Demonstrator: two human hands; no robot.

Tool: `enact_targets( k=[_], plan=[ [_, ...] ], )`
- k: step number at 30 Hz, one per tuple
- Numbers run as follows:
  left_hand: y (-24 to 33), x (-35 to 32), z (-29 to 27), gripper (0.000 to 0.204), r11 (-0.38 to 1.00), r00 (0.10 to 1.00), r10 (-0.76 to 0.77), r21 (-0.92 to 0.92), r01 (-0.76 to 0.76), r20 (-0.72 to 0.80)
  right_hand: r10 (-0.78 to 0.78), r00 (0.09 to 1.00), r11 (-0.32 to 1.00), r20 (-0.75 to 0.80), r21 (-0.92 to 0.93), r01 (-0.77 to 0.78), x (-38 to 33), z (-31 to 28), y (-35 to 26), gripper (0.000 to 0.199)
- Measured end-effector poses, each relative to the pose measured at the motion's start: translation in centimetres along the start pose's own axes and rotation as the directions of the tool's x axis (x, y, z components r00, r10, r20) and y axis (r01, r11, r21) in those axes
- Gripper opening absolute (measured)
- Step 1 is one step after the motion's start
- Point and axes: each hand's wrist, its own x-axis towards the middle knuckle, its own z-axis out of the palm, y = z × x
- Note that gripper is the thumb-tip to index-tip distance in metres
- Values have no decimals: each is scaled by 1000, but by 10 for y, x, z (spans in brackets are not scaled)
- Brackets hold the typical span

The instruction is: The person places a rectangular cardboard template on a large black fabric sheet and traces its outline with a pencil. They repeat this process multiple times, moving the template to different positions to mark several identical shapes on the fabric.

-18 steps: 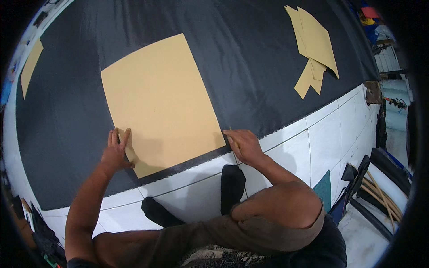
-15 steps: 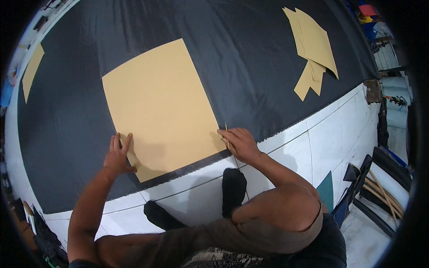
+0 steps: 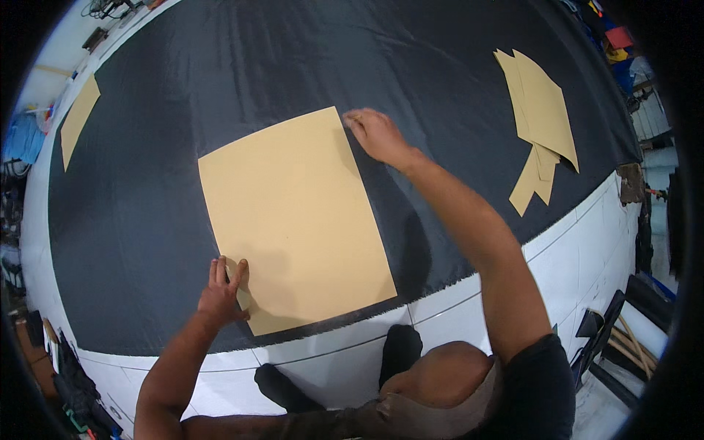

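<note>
A large tan card sheet (image 3: pixel 293 220) lies flat on black fabric (image 3: pixel 132 257) spread over the floor. My left hand (image 3: pixel 222 293) rests on the sheet's left edge near its close corner, fingers apart, pressing down. A paler strip shows beside that palm, partly hidden. At the far right corner of the sheet is my right hand (image 3: pixel 375 137), blurred by motion, with its fingers pinched together. The slim pencil-like stick seen in it earlier is hard to make out here.
Several tan card pieces (image 3: pixel 543 110) overlap on the fabric at the far right; another card piece (image 3: pixel 79 121) lies at the far left. White floor tiles (image 3: pixel 455 312) border the fabric's frayed near edge, where my feet in black socks (image 3: pixel 400 352) stand. Rods and black rolls (image 3: pixel 634 341) lie right.
My right hand has moved from the sheet's near right corner up to its far right corner. The left hand stays on the left edge. The view has shifted, so everything sits lower.
</note>
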Motion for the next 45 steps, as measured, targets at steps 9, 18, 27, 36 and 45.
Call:
enact_targets(
  k=[9,18,27,36,45],
  plan=[
    [-2,1,2,135,1000,1000,-7,-31,7,-4,120,991,993,-67,21,-119,51,23,11,31],
    [2,2,-7,136,999,998,-24,-25,26,53,82,995,989,-55,-116,-88,51,26,13,33],
    [4,2,-8,135,1000,999,-16,-8,16,38,-38,984,964,173,-254,82,-16,5,-5,24],
    [5,2,-9,135,1000,999,-24,0,24,48,-95,992,955,89,-274,116,-6,13,1,22],
    [5,0,-5,139,999,998,-44,0,44,52,-29,965,970,260,-225,90,-105,2,-19,20]
  ],
)
